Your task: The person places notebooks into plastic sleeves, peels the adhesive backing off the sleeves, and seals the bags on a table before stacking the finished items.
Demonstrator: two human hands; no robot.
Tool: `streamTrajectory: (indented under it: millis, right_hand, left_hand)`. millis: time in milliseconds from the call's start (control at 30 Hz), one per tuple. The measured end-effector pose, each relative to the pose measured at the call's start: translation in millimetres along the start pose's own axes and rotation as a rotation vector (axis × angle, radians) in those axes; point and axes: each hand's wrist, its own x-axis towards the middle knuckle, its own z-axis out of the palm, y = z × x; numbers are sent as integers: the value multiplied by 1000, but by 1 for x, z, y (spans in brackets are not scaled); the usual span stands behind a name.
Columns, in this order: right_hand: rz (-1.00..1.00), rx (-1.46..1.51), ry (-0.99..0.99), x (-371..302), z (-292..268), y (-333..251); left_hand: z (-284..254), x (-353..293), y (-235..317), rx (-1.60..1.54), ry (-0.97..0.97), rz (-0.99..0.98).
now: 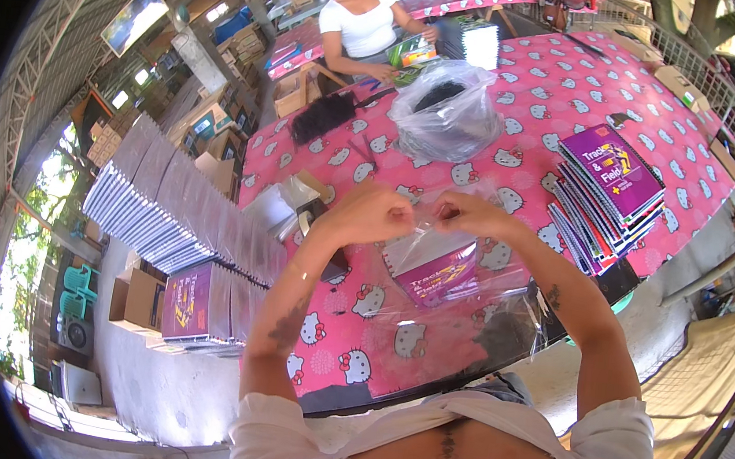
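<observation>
Purple notebook (438, 279) is set on the pink table (369, 300), and clear wrap (489, 300) is put around it, with loose wrap spread out to its right. Just above the notebook's far end, the wrap is pinched by the left hand (371, 212) and the right hand (475, 215). The fingers of both hands are curled in, close to each other.

To the left of the notebook, a dark thing (336, 266) is partly covered by the left arm, so what it is cannot be told. A bit farther left, a see-through pack (274, 212) is seen. Past that, a tall pile (167, 201) of ring-bound books is stacked.

To the right of the notebook, a messy pile (611, 182) of books is topped by a purple one. Straight past the notebook, much of the table is taken up by a big clear bag (461, 132) with something dark inside. To the bag's left, but also past the notebook, a fluffy black duster (323, 119) is laid down. Far past the notebook, a green book (413, 54) is being handled by another person (358, 21) in a white top.
</observation>
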Motion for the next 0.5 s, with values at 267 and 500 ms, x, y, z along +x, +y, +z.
streamTrajectory:
  millis: [267, 500]
  right_hand:
    - [33, -59, -28, 10, 9, 2]
    - [-122, -138, 47, -3, -9, 30]
  left_hand:
    - [135, -27, -122, -680, -331, -12]
    - [53, -1, 22, -386, 162, -410]
